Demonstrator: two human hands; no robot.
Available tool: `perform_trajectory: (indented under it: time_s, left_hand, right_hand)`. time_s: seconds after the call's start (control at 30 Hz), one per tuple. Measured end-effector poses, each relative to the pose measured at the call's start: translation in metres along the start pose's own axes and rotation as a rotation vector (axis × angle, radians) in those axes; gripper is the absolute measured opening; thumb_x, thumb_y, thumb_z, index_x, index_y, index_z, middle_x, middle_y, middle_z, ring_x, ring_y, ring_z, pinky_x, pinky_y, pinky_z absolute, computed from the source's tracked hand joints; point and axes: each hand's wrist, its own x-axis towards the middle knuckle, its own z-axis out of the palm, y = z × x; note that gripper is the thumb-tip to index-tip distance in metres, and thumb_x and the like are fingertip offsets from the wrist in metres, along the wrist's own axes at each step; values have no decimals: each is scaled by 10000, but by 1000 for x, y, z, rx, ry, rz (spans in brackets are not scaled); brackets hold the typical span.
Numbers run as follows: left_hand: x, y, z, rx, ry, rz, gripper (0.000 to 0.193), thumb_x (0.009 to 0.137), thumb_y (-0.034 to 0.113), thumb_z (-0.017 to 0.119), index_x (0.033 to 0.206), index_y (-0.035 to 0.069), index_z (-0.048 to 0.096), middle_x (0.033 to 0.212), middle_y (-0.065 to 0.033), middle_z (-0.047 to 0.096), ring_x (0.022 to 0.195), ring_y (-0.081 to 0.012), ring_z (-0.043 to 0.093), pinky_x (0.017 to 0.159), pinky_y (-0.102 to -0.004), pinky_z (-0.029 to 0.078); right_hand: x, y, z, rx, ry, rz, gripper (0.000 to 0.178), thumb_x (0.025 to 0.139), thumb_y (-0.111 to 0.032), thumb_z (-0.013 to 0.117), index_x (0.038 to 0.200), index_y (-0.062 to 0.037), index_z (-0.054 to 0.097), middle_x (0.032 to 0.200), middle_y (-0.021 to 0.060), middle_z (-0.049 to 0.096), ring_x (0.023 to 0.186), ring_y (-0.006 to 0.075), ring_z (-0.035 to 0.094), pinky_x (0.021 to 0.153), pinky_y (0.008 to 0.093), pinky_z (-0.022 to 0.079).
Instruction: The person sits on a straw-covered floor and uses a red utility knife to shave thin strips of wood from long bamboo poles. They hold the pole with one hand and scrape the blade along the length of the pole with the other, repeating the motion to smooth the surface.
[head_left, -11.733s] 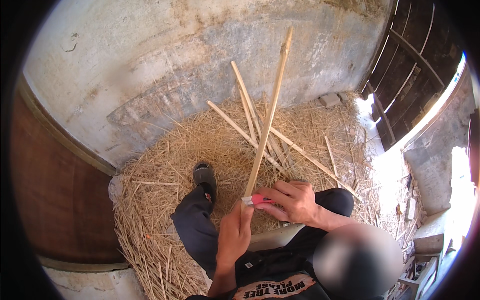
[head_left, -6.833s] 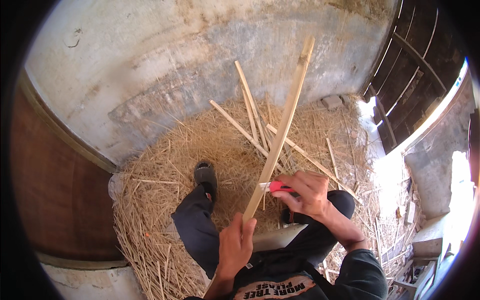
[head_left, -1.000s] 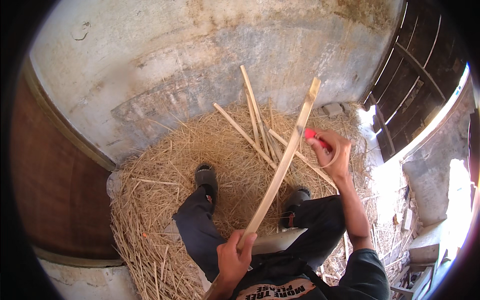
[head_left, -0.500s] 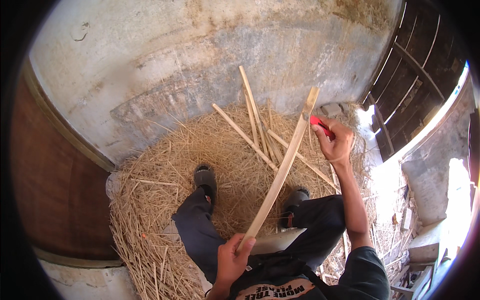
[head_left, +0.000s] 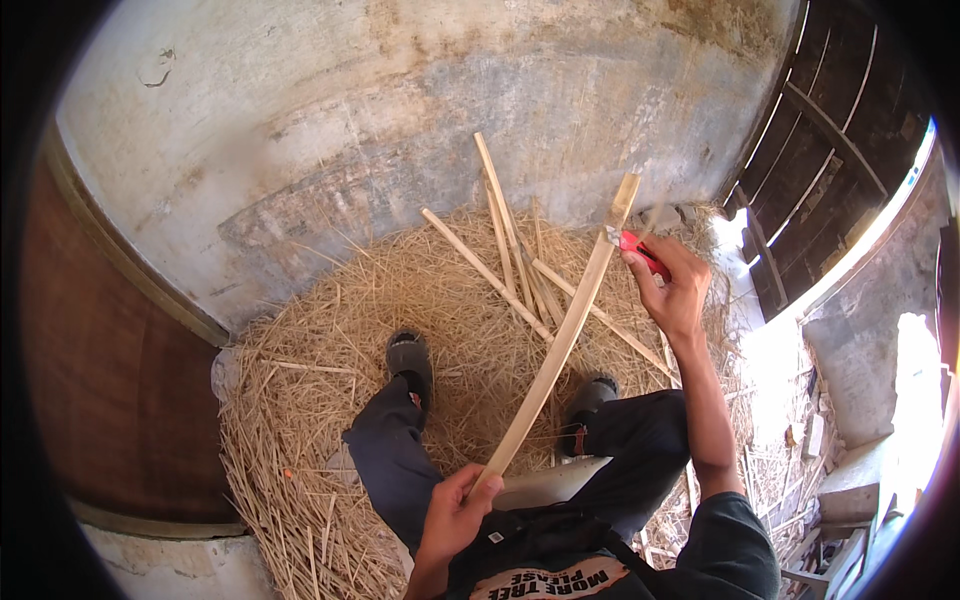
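My left hand [head_left: 460, 510] grips the near end of a long, flat bamboo strip [head_left: 560, 360], which slants up and away to the right. Closed around a red utility knife [head_left: 645, 254], my right hand [head_left: 678, 284] is close to the strip's far end. The knife's blade rests against the strip's right edge, just below a darker end section. A blurred sliver shows just above the knife.
Several bamboo sticks [head_left: 490, 262] lean and lie against the stained wall [head_left: 400, 130]. Straw-like shavings [head_left: 330, 400] cover the floor around my feet. A brown door panel [head_left: 120, 370] is at left, dark slatted boards [head_left: 825, 140] at right.
The blurred sliver has appeared above the knife. My left hand has shifted slightly left with the strip's near end; the knife remains at nearly the same spot.
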Motion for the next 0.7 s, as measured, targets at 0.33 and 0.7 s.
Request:
perform_trajectory:
  time_s: [0.33, 0.7]
  left_hand:
    - [5, -6, 1, -84, 1, -36, 227, 1102, 232, 673, 1054, 11, 688, 664, 63, 509, 562, 7, 400, 487, -218, 287]
    - [19, -3, 3, 350, 319, 197, 209, 1053, 185, 735, 1067, -24, 727, 674, 55, 568, 621, -2, 429, 532, -240, 313]
  right_hand:
    - [5, 40, -4, 746, -198, 565, 314, 1038, -300, 746, 1204, -34, 758, 762, -64, 618, 620, 30, 446, 562, 237, 326]
    - [-10, 27, 18, 590, -245, 534, 455, 919, -152, 870, 1346, -67, 738, 914, -61, 701, 605, -20, 390, 561, 207, 352]
